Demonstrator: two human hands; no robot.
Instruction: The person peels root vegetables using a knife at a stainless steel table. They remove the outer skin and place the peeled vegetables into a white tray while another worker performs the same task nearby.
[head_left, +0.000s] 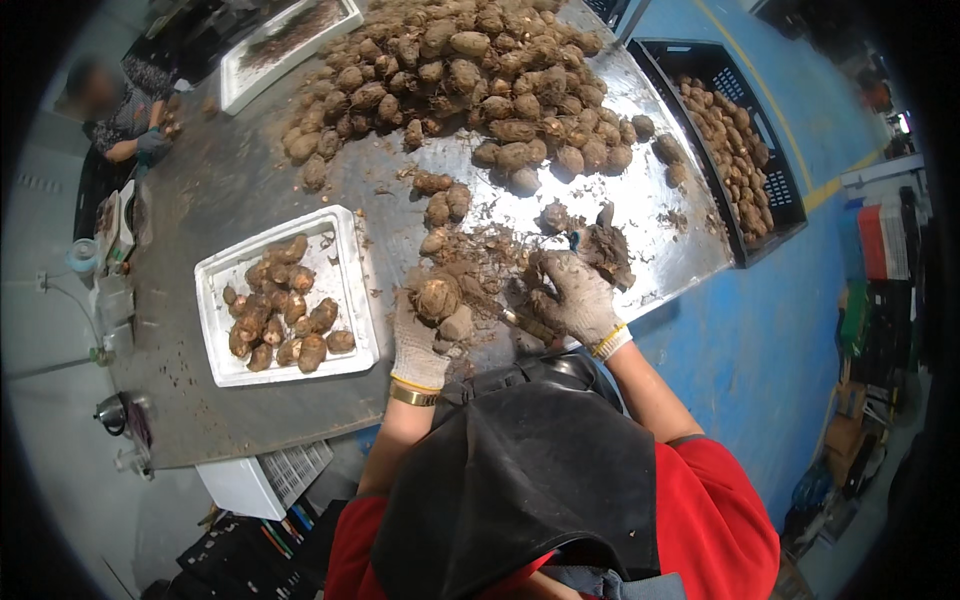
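Observation:
My left hand (421, 337), in a soiled knit glove, holds a round brown taro corm (437, 298), with a paler corm (456, 324) against its lower side. My right hand (576, 296), gloved alike, is closed on the handle of a knife (529, 327) whose dirty blade points up and left toward the corm. Peelings and soil (487, 259) lie on the metal table (300, 409) beyond both hands. A dirt-caked glove or cloth (606, 251) lies just past my right hand. Several loose corms (448, 204) lie ahead of my left hand.
A white foam tray (289, 373) of corms stands at left. A large corm heap (457, 75) covers the far table. Beyond the table's right edge is a black crate (739, 253) of corms. Another foam tray (289, 56) stands far left, near a gloved co-worker (124, 112).

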